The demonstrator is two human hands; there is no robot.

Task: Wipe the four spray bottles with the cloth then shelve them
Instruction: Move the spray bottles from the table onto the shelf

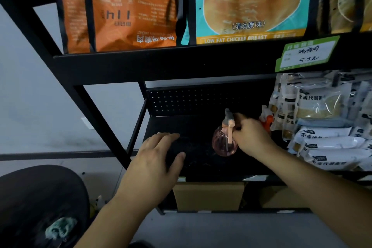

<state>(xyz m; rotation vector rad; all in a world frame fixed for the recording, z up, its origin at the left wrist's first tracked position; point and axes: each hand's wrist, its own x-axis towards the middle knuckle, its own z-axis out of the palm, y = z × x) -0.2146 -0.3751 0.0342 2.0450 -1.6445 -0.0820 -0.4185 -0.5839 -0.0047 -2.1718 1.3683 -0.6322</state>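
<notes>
head view: looking down at a black metal shelf rack, both arms reaching in.
right hand: curled round the neck and trigger of the pink spray bottle, gripping it.
pink spray bottle: round clear pink body, grey-pink pump head, upright on the middle shelf; can't tell if the base is fully down on the shelf.
left hand: fingers spread and relaxed, holding nothing, over the shelf's front left part, well apart from the bottle; can't tell if it touches the surface.
second spray bottle: white with orange trigger, just behind the right hand, mostly hidden, beside the white packets.
white packets: food packs piled on the right end of the same shelf.
upper shelf: orange bag at left, teal chicken-breast bag next to it, another bag at far right, cut off.
price tag: green-edged, handwritten, clipped to the upper shelf's front edge at right.
below: cardboard boxes under the middle shelf.
back panel: black perforated sheet behind the middle shelf.
bottom left: dark rounded shape with a teal patch, blurred, can't identify.
</notes>
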